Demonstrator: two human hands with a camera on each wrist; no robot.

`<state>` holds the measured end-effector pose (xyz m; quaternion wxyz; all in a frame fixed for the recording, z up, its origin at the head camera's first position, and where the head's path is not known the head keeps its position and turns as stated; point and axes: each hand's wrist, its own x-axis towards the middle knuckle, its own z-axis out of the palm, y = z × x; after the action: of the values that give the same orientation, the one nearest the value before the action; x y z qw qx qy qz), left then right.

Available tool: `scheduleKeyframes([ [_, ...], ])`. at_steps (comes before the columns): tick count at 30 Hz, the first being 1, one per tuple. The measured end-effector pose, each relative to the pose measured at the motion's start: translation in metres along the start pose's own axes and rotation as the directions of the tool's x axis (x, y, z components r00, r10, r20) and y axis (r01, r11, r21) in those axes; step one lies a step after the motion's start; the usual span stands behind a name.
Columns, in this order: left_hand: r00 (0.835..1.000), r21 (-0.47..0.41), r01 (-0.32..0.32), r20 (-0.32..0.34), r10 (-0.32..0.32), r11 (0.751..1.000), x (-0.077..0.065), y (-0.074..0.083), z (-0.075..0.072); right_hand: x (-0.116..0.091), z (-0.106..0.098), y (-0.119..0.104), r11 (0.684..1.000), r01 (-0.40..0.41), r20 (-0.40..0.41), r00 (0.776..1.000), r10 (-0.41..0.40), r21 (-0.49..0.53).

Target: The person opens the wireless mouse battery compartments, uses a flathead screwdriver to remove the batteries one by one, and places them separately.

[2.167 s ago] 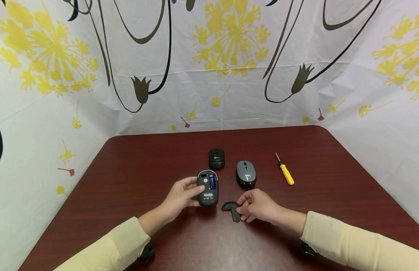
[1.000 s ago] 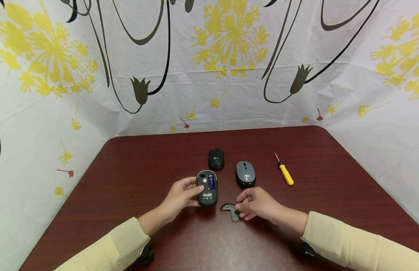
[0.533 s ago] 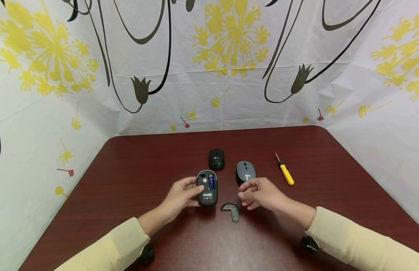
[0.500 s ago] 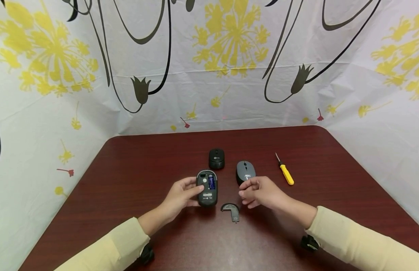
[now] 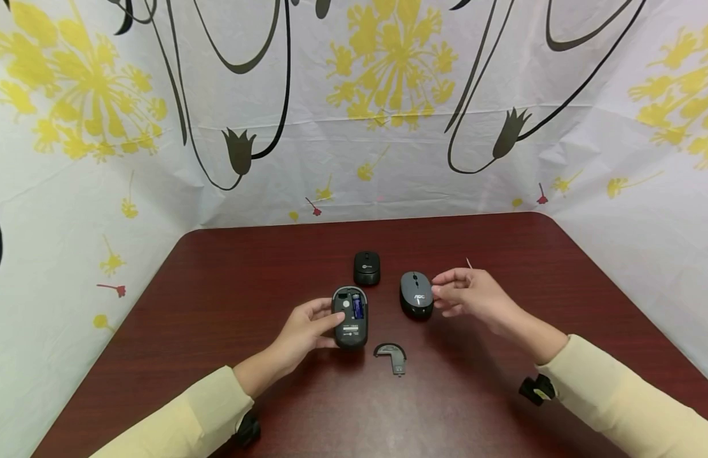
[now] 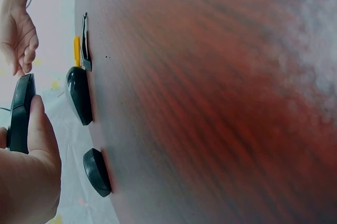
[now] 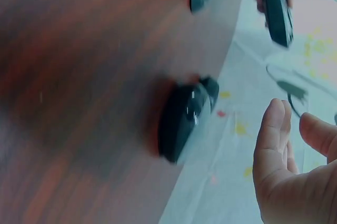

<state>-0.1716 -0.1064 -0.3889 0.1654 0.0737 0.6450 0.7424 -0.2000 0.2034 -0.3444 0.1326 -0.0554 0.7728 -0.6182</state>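
Note:
My left hand (image 5: 304,327) holds a dark computer mouse (image 5: 352,334) with its underside up, thumb across it. A blue battery (image 5: 358,306) sits in its uncovered compartment. On the table below and right lies the detached battery cover (image 5: 397,362), inner face up. My right hand (image 5: 474,294), holding nothing, is in the air beside the grey mouse (image 5: 416,292). In the head view it hides most of the screwdriver (image 5: 469,262), leaving the tip in sight. The right wrist view has the fingers and thumb (image 7: 320,135) apart above the table.
A small black mouse (image 5: 366,268) stands behind the held mouse. The dark red table (image 5: 262,267) has rounded far corners and ends at a white patterned sheet (image 5: 331,95). In the left wrist view, the screwdriver's yellow handle (image 6: 77,50) shows.
My right hand put the battery cover down, turned inner face up, let go, and moved away to the right and farther back. My left hand and its mouse stayed put.

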Motion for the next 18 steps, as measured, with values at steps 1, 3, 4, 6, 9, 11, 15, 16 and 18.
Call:
scheduleKeyframes([
  [1,1.0,-0.001,-0.001,-0.001,0.001,1.0,0.0,0.0,0.0,0.001,-0.004,0.0,1.0,0.009,-0.006,1.0,-0.009,-0.006],
  [3,1.0,-0.003,0.001,-0.001,-0.001,1.0,0.0,0.0,0.001,0.002,-0.013,0.0,1.0,0.009,-0.024,1.0,-0.009,-0.016],
  [4,1.0,-0.003,0.001,0.0,-0.001,1.0,0.0,0.0,0.0,0.002,-0.017,0.001,1.0,0.005,-0.032,0.999,-0.006,-0.022],
  [6,1.0,-0.003,0.001,0.002,-0.001,1.0,0.0,0.0,0.0,0.004,-0.026,0.003,0.999,-0.005,-0.048,0.999,0.003,-0.037],
  [9,1.0,-0.002,0.001,0.004,-0.001,1.0,0.0,0.001,0.0,0.006,-0.04,0.007,0.996,-0.014,-0.076,0.997,0.008,-0.086],
  [11,1.0,0.001,-0.003,0.005,0.003,1.0,0.0,0.001,0.001,0.008,-0.05,0.01,0.992,-0.02,-0.097,0.995,0.008,-0.124],
  [15,1.0,0.005,-0.002,0.006,0.002,1.0,-0.001,0.001,0.001,0.012,-0.067,0.018,0.98,-0.06,-0.138,0.99,0.034,-0.187],
  [16,1.0,0.005,-0.001,0.006,0.001,1.0,-0.001,0.002,0.001,0.013,-0.071,0.02,0.978,-0.071,-0.143,0.989,0.043,-0.197],
  [18,1.0,0.005,0.003,0.006,-0.003,1.0,-0.002,0.002,0.001,0.015,-0.078,0.024,0.972,-0.098,-0.151,0.986,0.067,-0.213],
])
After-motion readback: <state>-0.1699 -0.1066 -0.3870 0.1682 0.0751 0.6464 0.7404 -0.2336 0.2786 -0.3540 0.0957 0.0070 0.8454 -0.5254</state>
